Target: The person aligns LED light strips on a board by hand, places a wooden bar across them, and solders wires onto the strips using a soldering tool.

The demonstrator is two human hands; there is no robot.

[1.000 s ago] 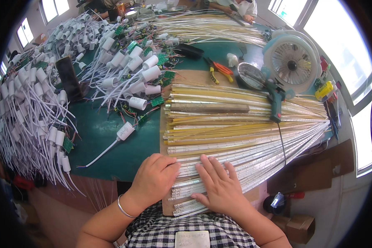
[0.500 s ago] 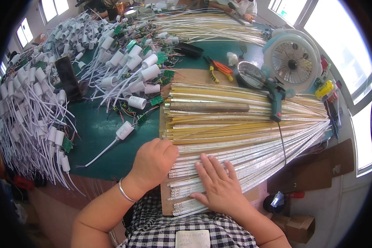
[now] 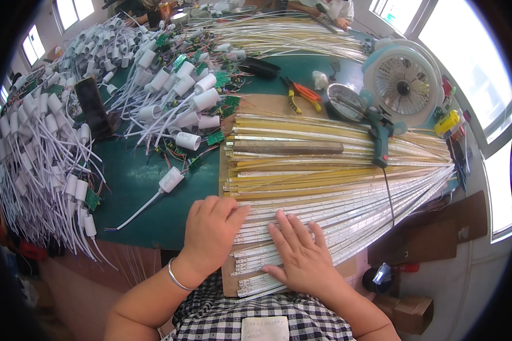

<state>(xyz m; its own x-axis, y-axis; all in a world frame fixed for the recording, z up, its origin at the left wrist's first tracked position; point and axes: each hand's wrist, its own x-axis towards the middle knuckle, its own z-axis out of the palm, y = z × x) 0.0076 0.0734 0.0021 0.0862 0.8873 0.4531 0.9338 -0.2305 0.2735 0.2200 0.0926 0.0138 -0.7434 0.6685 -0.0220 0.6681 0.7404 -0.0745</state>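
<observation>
Long, thin white LED strips point(image 3: 352, 219) lie side by side on a brown board point(image 3: 267, 104), their near-left ends fanned apart. My right hand point(image 3: 304, 258) rests flat on the white strips, fingers stretched out and spread. At the left ends of the strips is my left hand point(image 3: 213, 233), its fingers curled and the thumb and forefinger pressed together over the strip ends. What lies between those fingertips is hidden. Beyond both hands run yellow-backed strips point(image 3: 290, 183), with a flat brown bar point(image 3: 290, 148) across them.
Piles of white cylindrical parts with cables point(image 3: 40, 148) and a single cabled part point(image 3: 170, 180) cover the green table's left. A glue gun point(image 3: 380, 142), orange-handled pliers point(image 3: 308, 94), a metal bowl point(image 3: 346, 103) and a fan point(image 3: 403, 88) stand beyond. A person's hand point(image 3: 342, 24) shows at the far side.
My left hand has shifted slightly to the right along the strip ends, its wrist turning a little. My right hand has stayed in place on the strips.
</observation>
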